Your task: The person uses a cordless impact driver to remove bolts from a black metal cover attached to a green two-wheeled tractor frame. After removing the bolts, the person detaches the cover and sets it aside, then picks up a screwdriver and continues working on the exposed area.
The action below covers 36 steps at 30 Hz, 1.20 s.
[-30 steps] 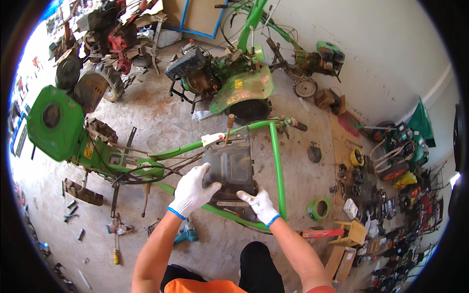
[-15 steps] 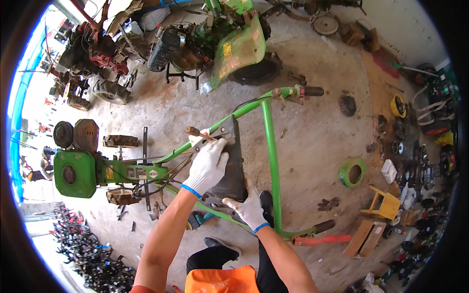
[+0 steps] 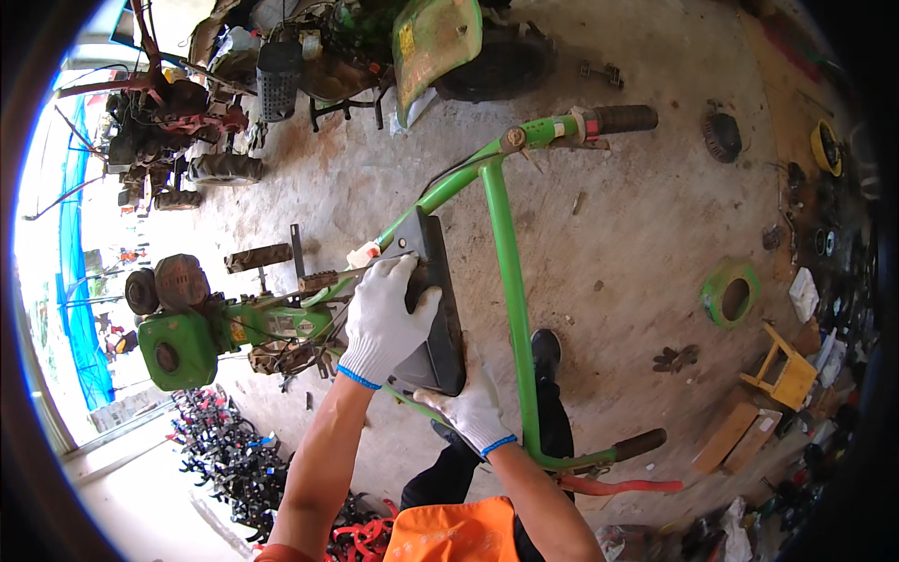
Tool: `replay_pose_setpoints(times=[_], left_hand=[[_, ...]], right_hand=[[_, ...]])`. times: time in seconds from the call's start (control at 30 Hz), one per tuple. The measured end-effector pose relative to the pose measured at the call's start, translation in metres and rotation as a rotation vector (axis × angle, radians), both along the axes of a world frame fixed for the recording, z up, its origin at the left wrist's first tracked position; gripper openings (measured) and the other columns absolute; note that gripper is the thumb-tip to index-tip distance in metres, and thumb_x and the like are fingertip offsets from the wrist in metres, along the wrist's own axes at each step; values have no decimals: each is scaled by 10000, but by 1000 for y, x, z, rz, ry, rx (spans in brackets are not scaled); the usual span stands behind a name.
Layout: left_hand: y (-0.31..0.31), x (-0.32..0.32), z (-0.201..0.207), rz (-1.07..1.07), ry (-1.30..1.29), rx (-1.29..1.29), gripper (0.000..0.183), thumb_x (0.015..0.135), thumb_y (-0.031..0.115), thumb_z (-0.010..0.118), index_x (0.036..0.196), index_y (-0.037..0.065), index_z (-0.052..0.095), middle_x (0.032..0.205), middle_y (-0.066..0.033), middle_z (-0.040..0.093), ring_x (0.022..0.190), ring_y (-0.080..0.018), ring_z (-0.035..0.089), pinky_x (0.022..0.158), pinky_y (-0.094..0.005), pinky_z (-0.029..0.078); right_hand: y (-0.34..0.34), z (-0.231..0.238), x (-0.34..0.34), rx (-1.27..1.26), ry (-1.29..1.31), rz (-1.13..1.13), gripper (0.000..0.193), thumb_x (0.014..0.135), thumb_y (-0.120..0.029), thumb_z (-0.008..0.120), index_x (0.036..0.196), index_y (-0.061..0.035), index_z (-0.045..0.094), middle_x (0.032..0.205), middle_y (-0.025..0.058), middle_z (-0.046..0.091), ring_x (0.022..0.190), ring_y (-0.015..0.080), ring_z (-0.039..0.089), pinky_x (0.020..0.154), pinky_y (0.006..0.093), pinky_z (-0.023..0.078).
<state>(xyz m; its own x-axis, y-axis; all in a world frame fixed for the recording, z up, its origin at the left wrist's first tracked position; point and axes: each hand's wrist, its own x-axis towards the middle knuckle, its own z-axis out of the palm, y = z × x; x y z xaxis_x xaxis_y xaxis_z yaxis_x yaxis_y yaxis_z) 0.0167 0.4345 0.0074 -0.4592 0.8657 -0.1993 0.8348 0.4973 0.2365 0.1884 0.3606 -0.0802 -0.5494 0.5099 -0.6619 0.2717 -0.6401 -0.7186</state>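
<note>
Both my hands wear white knit gloves with blue cuffs. They hold a black panel (image 3: 442, 345) set between the green handlebars (image 3: 507, 267) of a two-wheeled walking tractor. My left hand (image 3: 386, 314) lies over the panel's upper left part, its fingers curled and thumb bent against the black surface. At the lower end, my right hand (image 3: 471, 409) grips the panel's corner, thumb on the near side; its other fingers are partly hidden. A lever with a brown grip (image 3: 318, 280) lies left of my left hand. The tractor's green front housing (image 3: 178, 348) points left.
A red lever (image 3: 623, 486) sticks out below the lower black handle grip (image 3: 641, 443). Other machines stand at the back, one with a green fender (image 3: 435, 42). A green ring (image 3: 730, 293), a yellow stool (image 3: 785, 367) and piled black parts (image 3: 225, 450) lie around.
My view has shifted, and the handlebars look larger and tilted differently. My right foot shows farther right. Both hands stay on the panel; the brown lever grip now appears farther left of my left hand.
</note>
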Motion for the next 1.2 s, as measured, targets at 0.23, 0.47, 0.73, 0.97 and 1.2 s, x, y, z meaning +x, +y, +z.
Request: replay_pose_setpoints(times=[0.23,0.47,0.73,0.97,1.2], left_hand=[[-50,-10,-18,92,-249,392,334,929,140,746,1229,-2,714,1261,-213,703,1140,-377,697,1013,-431,545],[-107,-29,-53,680,-394,309,446,1025,192,635,1419,-18,619,1324,-200,690,1239,-324,656,1113,-385,471],[-109,-76,-42,1092,-1023,32,463,1021,148,666,1445,-31,618,1267,-102,737,1137,-160,670,1021,-285,509],[-118,-89,-55,923,-1154,196,564,987,124,763,1470,-95,572,1368,-130,705,1191,-166,667,1065,-321,513],[-128,-83,-67,1011,-1170,200,619,919,149,841,1453,-57,606,1340,-177,740,1174,-161,707,1036,-306,547]], right_hand=[[5,6,10,97,7,81,1236,663,-286,1012,1628,-12,290,1427,223,530,1316,392,551,1116,443,494],[1,0,1,-169,96,-86,974,775,-205,937,1571,-59,394,1467,198,569,1321,381,591,1082,465,536],[50,39,-4,273,-202,235,1386,627,-463,1028,1645,35,231,1626,315,343,1482,420,434,1229,467,392],[56,34,-71,350,-354,34,1266,676,-320,1019,1615,58,259,1563,299,398,1397,432,490,1187,493,437],[51,26,-67,212,-92,-170,1287,649,-71,1022,1652,17,220,1554,178,431,1322,267,547,1082,408,550]])
